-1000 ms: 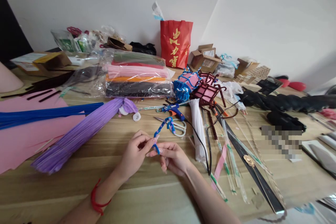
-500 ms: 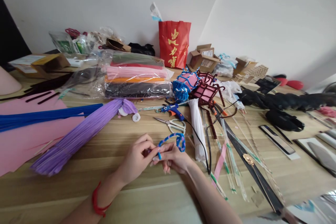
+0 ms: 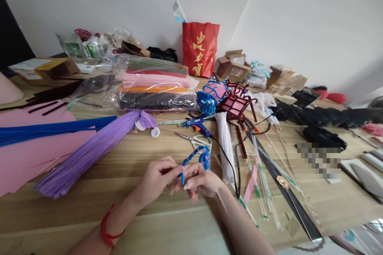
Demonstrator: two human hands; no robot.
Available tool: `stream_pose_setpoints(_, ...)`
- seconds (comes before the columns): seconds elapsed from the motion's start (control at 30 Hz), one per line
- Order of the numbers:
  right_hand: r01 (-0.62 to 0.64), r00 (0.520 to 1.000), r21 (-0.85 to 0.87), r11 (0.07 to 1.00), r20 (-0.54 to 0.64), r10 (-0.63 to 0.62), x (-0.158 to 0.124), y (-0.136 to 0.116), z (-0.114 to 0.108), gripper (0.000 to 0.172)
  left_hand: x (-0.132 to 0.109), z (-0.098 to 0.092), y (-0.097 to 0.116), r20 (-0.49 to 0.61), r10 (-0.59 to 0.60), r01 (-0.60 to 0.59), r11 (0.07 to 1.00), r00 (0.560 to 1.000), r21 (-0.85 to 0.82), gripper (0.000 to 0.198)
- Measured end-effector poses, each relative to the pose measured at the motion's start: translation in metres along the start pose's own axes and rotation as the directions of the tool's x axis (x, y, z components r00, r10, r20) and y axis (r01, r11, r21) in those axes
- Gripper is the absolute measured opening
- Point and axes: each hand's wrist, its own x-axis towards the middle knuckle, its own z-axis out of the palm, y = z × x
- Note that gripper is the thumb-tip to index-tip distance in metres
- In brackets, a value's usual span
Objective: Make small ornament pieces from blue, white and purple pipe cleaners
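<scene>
A twisted blue and purple pipe cleaner (image 3: 204, 157) is bent into a loop and curl above my fingers. My left hand (image 3: 160, 179) pinches it near its blue end, thumb against forefinger. Close beside it, my right hand (image 3: 202, 180) is closed on the same piece, its fingertips meeting those of the left; some fingers are hidden behind. Just beyond the hands lie the scissors (image 3: 197, 140) and a blue glue gun (image 3: 196, 124). A bundle of white pipe cleaners (image 3: 225, 147) is to the right of them.
Purple pipe cleaners (image 3: 86, 155) and blue ones (image 3: 54, 130) lie left on pink sheets (image 3: 18, 167). Behind are bagged coloured bundles (image 3: 157, 83), woven blue and brown pieces (image 3: 236, 103) and a red bag (image 3: 200, 50). Glue sticks and a black strip (image 3: 287, 195) spread to the right.
The pipe cleaner's curl has turned and now looks narrower, with its short blue end lower. My right fingers have shifted a little. Both hands stay together over the table.
</scene>
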Motion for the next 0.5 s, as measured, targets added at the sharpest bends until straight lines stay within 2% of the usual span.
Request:
stream_pose_setpoints(0.13,0.063,0.997,0.103,0.993,-0.046,-0.058,0.006,0.008,0.002,0.031,0.0,-0.001,0.002,-0.011,-0.009,0.009,1.0,1.0,0.01,0.031)
stream_pose_setpoints(0.27,0.107,0.989,0.099,0.989,-0.111,-0.096,0.013,0.017,0.006,0.024,-0.001,0.0,0.004,-0.023,-0.009,0.01,0.999,1.0,0.041,0.035)
stream_pose_setpoints(0.5,0.109,0.977,0.056,0.992,-0.188,-0.097,0.013,0.013,0.019,0.019,0.0,-0.003,0.006,0.025,-0.235,0.235,0.954,0.972,-0.187,0.039)
